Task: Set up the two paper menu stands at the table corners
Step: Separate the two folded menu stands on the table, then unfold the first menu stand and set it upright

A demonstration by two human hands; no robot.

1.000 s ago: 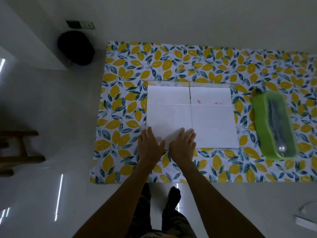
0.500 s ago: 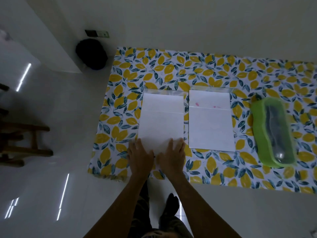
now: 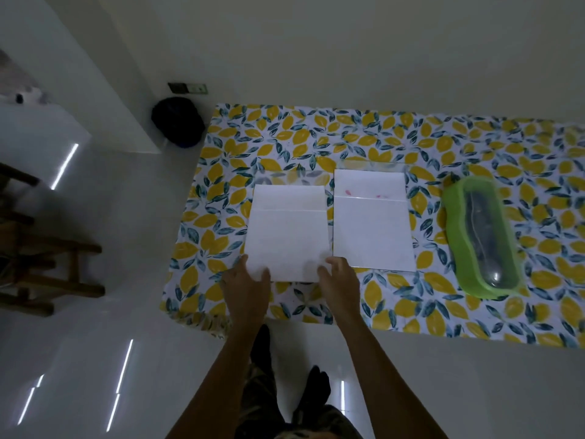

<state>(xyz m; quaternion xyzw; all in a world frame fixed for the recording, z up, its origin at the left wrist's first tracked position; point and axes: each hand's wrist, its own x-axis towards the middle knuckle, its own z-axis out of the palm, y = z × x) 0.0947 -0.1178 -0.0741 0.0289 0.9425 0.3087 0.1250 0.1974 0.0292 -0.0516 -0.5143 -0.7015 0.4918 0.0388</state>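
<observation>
Both hands' fingers (image 3: 265, 274) pinching left blank menu stand (image 3: 286, 236); no legible writing.

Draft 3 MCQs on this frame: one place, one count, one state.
1. Where does the green container sit relative to the two paper sheets?
A. to their right
B. between them
C. on top of them

2. How many white sheets lie on the leaf-print cloth?
A. one
B. two
C. four

3. What are the hands doing?
A. both gripping the left sheet's near edge
B. both resting on the green container
C. one on each sheet

Key: 1 A, the container lies past the right sheet. 2 B, only the left sheet and the right one show. 3 A, left hand and right hand each hold a near corner of the left sheet.
</observation>
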